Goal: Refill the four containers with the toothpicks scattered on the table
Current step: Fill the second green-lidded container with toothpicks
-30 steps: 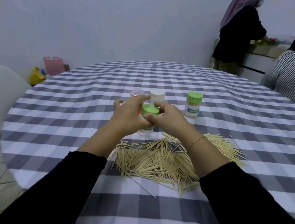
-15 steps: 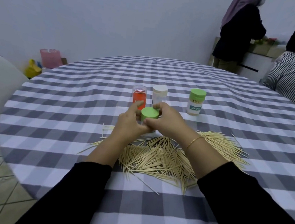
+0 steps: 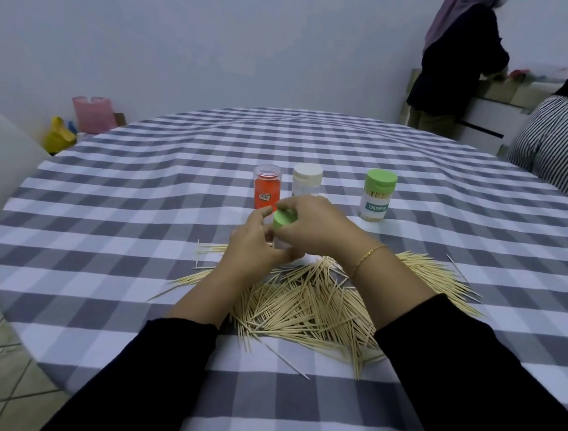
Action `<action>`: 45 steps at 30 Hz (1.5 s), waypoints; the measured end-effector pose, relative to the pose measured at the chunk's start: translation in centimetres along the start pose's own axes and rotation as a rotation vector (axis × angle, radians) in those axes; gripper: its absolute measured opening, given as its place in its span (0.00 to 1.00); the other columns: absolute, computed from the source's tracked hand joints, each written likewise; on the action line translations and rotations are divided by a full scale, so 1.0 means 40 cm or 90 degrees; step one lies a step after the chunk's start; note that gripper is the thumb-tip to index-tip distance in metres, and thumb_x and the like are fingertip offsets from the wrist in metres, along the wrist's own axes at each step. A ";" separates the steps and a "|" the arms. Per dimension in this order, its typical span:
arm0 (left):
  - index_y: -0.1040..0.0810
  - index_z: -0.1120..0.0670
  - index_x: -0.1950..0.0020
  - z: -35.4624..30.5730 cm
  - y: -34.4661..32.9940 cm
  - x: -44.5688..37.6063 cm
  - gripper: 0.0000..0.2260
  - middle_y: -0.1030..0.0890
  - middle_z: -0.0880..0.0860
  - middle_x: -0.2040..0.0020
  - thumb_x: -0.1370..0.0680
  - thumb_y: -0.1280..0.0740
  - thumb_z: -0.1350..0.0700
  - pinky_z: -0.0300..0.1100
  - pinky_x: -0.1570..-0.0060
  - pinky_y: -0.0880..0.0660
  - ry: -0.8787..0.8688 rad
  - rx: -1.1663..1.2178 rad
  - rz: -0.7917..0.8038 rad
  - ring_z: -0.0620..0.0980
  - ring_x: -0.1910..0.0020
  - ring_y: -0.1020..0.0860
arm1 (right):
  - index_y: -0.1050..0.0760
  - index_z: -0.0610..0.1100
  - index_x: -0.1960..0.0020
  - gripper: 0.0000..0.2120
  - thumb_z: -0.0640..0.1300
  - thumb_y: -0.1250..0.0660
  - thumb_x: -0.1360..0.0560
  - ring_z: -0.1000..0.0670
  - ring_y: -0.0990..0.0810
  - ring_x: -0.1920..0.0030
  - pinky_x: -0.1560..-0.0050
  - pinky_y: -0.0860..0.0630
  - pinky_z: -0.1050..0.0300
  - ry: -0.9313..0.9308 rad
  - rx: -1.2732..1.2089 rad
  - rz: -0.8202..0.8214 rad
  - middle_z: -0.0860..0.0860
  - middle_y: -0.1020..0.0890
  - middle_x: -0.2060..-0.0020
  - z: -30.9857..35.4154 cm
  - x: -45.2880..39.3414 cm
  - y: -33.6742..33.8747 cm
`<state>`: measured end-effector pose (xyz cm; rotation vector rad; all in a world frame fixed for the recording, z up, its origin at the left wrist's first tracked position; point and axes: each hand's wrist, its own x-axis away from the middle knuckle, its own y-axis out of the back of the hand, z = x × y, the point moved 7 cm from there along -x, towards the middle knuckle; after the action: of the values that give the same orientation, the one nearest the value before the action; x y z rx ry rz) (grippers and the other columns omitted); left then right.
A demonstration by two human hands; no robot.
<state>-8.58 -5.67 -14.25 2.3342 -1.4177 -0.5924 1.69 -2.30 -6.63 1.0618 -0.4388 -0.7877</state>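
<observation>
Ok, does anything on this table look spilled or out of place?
Yes: a heap of toothpicks lies loose on the checked tablecloth, pointing every way, beneath both hands, outside the containers standing behind it.

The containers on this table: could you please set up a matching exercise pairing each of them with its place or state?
Column one:
1. orange container
2. white-capped container
3. labelled green-capped container
4. container in the hands

Column two:
a. stands farthest right, apart from the others
b. held by left hand and right hand above the toothpicks
c. clear lid, leftmost in the back row
d. middle of the back row

Pairs: 1-c, 2-d, 3-a, 4-b
</observation>
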 end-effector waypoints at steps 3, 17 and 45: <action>0.36 0.51 0.27 -0.005 -0.002 0.003 0.43 0.20 0.44 0.48 0.36 0.21 0.45 0.51 0.40 0.25 0.002 -0.015 -0.005 0.47 0.41 0.23 | 0.32 0.50 0.32 0.25 0.55 0.35 0.27 0.46 0.30 0.37 0.38 0.29 0.48 -0.001 0.020 -0.053 0.48 0.26 0.37 0.003 0.001 0.009; 0.36 0.45 0.31 -0.007 -0.015 0.002 0.46 0.18 0.42 0.45 0.45 0.26 0.32 0.57 0.41 0.26 0.032 -0.033 0.011 0.51 0.39 0.24 | 0.38 0.53 0.27 0.30 0.33 0.36 0.25 0.48 0.30 0.38 0.44 0.27 0.57 0.088 -0.072 0.046 0.49 0.35 0.32 0.005 0.005 0.054; 0.28 0.46 0.33 -0.067 -0.022 0.018 0.33 0.21 0.47 0.40 0.35 0.26 0.37 0.44 0.44 0.43 0.021 -0.158 -0.032 0.46 0.41 0.38 | 0.23 0.54 0.43 0.13 0.50 0.38 0.26 0.44 0.28 0.44 0.49 0.30 0.53 -0.178 0.193 0.056 0.46 0.25 0.44 -0.297 0.057 0.031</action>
<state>-6.24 -5.71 -12.53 2.1772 -1.1994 -0.6977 11.51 3.47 -10.84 1.2079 -0.8580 -0.8105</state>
